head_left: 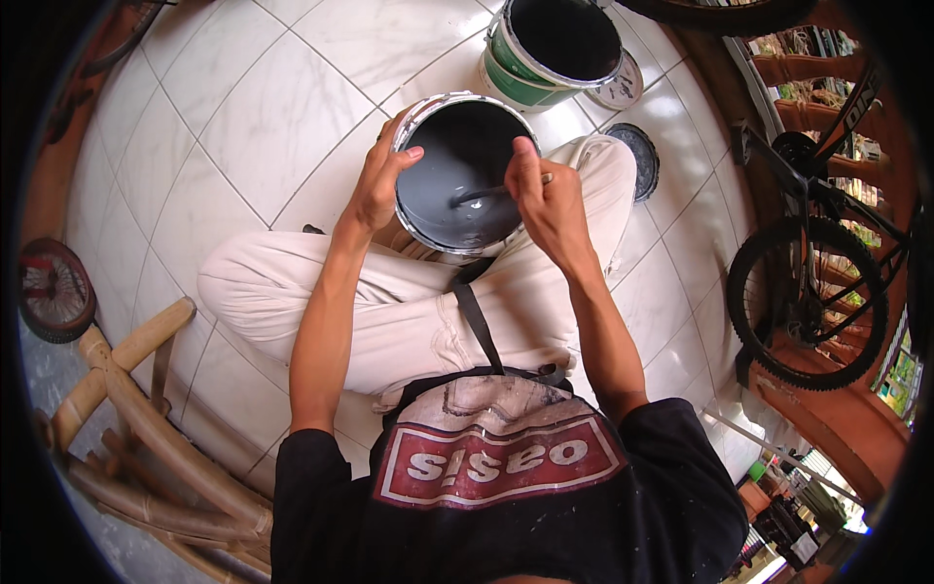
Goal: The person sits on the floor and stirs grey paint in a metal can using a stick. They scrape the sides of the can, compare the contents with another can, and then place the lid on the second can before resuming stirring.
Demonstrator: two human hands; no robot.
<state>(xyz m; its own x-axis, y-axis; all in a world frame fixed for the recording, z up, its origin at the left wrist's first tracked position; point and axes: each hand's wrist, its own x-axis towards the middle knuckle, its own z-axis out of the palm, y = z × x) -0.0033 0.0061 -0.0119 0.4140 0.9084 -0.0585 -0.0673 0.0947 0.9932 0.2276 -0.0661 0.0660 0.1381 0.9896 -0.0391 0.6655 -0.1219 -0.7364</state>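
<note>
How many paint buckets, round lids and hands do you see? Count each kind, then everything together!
Paint buckets: 2, the held bucket and the green bucket
Round lids: 2, the dark lid and the pale lid
Hands: 2, left hand and right hand
Total: 6

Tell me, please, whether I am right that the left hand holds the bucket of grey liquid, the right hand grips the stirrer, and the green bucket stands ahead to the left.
Not quite: the head view shows the green bucket ahead to the right. The left hand does hold the bucket of grey liquid, and the right hand grips the stirrer.
</note>
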